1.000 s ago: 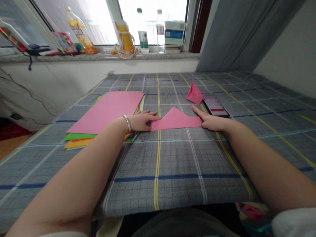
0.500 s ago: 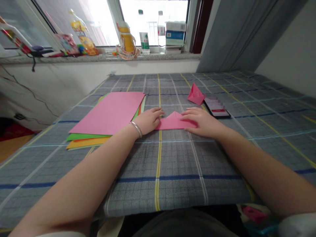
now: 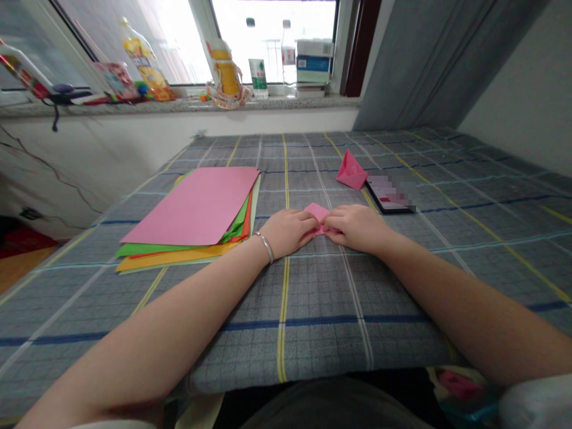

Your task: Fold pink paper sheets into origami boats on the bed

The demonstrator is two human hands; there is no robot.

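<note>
A small piece of folded pink paper (image 3: 317,210) lies on the cloth-covered table, its peaked top pointing away from me. My left hand (image 3: 291,231), with a silver bangle at the wrist, presses its fingers on the paper's left part. From the other side my right hand (image 3: 357,227) pinches the right part, and the fingertips of both hands nearly meet at the middle. Most of the paper's lower part is hidden under the fingers. Beyond my right hand stands a folded pink paper shape (image 3: 351,171) with an open, pointed form.
To the left lies a stack of coloured sheets (image 3: 192,205), pink on top. A phone (image 3: 390,195) rests right of the folded shape. The checked tablecloth (image 3: 322,298) covers the table. Bottles (image 3: 288,59) and boxes (image 3: 314,65) line the windowsill behind.
Both hands have come together over the pink paper, the left moving right. The paper's wide strip is now drawn in or covered between the fingers.
</note>
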